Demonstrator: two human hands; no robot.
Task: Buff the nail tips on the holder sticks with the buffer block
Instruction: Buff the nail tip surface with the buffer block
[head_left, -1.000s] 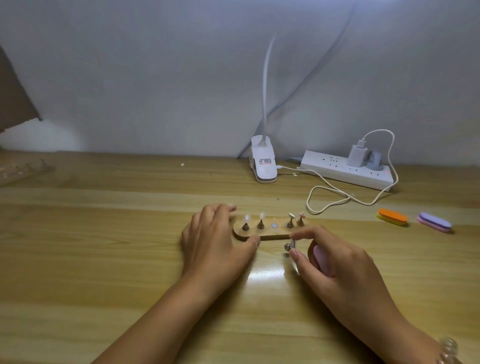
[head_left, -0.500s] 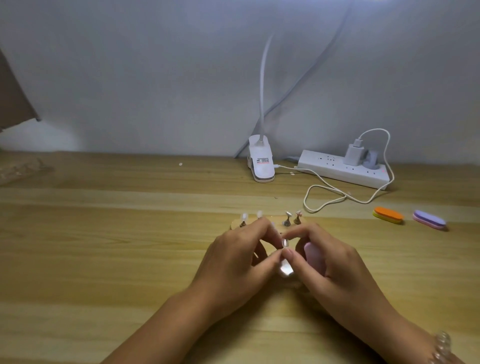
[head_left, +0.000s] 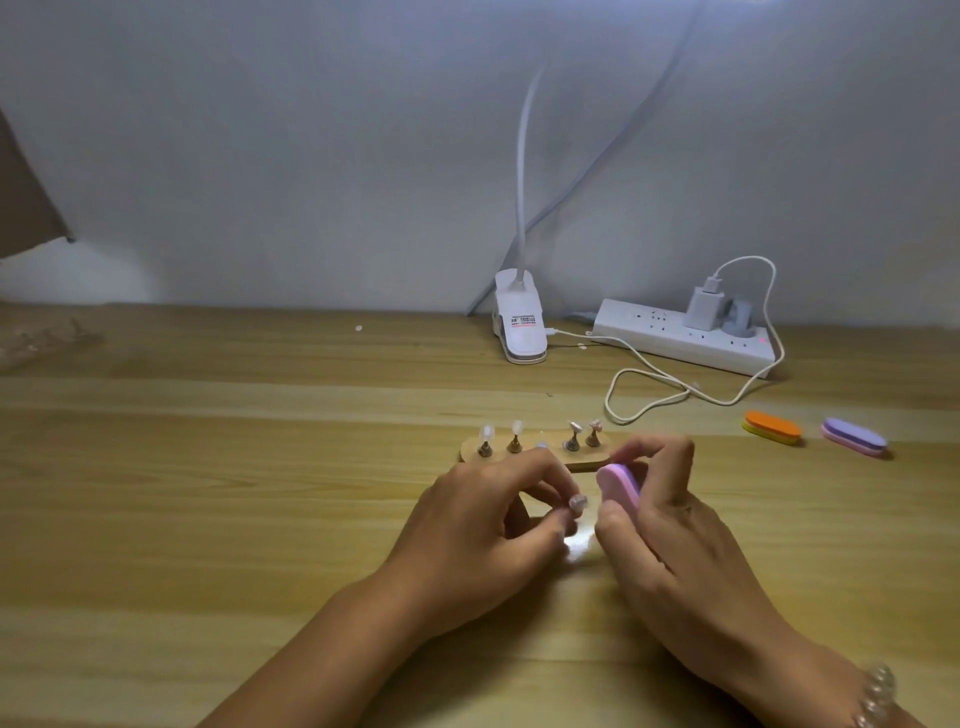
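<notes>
Pink-lilac buffer block (head_left: 618, 488): at frame centre, stood on edge in your right hand (head_left: 670, 525). Thumb under it, fingers curled over the top; the grip is closed on the block.

Left hand (head_left: 483, 525), just left of it: the grip is a narrow pinch on one holder stick, its nail tip (head_left: 577, 503) poking out past the fingertips towards the block. Tip and block sit just beside each other; you cannot tell from here whether they touch.

Wooden base (head_left: 582, 460): flat on the tabletop (head_left: 208, 493), directly above both hands in the frame. Four sticks upright on it, two clear tips (head_left: 487, 431) at left and two pinkish tips (head_left: 575, 427) at right.

Right of frame: orange block (head_left: 772, 427) and purple block (head_left: 854, 437), lying flat, near each other but apart.

Upper centre: white clip lamp (head_left: 519, 332), power strip (head_left: 675, 343), looped white cable (head_left: 649, 389).
</notes>
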